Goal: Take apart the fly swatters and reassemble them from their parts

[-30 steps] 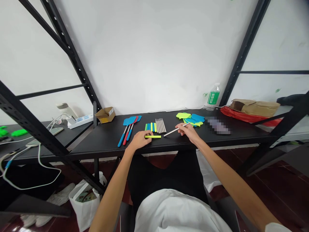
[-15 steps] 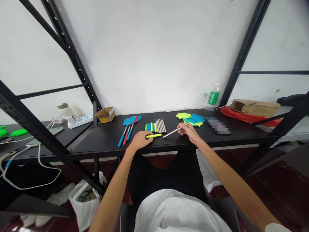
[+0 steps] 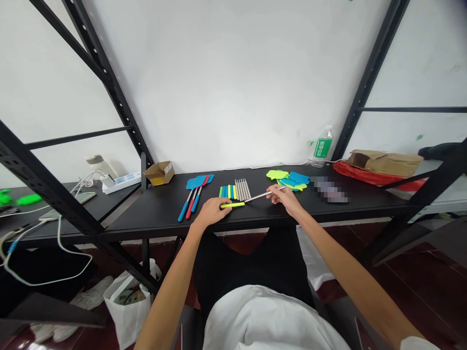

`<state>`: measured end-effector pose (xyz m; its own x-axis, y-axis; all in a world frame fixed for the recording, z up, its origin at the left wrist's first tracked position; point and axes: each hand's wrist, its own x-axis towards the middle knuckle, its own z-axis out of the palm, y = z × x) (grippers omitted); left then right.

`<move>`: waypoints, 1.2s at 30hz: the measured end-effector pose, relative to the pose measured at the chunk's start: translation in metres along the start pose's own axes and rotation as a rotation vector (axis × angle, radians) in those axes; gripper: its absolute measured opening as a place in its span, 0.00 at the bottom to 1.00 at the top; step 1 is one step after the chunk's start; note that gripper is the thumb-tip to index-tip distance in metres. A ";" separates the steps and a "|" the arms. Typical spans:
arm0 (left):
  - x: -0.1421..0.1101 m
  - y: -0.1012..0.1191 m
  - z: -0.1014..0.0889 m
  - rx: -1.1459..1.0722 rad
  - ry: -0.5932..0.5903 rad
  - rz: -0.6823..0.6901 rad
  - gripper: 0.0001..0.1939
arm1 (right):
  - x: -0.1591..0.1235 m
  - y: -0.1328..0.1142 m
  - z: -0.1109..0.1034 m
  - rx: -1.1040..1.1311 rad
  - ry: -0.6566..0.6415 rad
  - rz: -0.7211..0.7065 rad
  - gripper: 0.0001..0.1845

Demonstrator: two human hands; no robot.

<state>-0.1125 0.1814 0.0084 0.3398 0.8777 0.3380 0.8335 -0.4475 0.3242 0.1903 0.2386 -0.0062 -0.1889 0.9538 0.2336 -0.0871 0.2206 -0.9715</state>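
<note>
My left hand [image 3: 216, 210] is closed on a yellow-green handle tube [image 3: 235, 205] at the front of the black table. Between the fingers of my right hand [image 3: 280, 195] is a thin silver metal rod [image 3: 259, 196], its left tip close to the tube's right end; I cannot tell whether they touch. Behind the tube lie short blue and yellow-green handles [image 3: 228, 191] side by side, with a row of metal rods [image 3: 242, 189] beside them. Blue and red spatulas [image 3: 192, 198] lie left of my left hand. Past my right hand is a pile of blue and yellow-green spatula heads [image 3: 288, 179].
A small open cardboard box [image 3: 159, 173] stands at the table's back left. At the back right are a water bottle [image 3: 322, 148] and a brown package [image 3: 386, 162] on red material. Black metal shelf posts [image 3: 368, 73] frame both sides. A blurred item [image 3: 331, 189] lies on the right.
The left tip of the metal rod has swung up and back, level with the tube's end. My left hand and the yellow-green handle tube have hardly moved.
</note>
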 end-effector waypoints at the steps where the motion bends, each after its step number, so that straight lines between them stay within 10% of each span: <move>1: 0.000 0.000 0.000 0.000 0.000 0.000 0.14 | 0.000 0.000 0.000 -0.011 -0.008 0.001 0.16; 36: -0.001 0.006 -0.004 0.028 0.013 0.017 0.17 | -0.019 -0.016 0.019 -0.231 -0.401 -0.089 0.20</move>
<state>-0.1093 0.1768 0.0134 0.3482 0.8676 0.3551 0.8395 -0.4571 0.2938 0.1771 0.2134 0.0054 -0.5574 0.7852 0.2697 0.0911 0.3807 -0.9202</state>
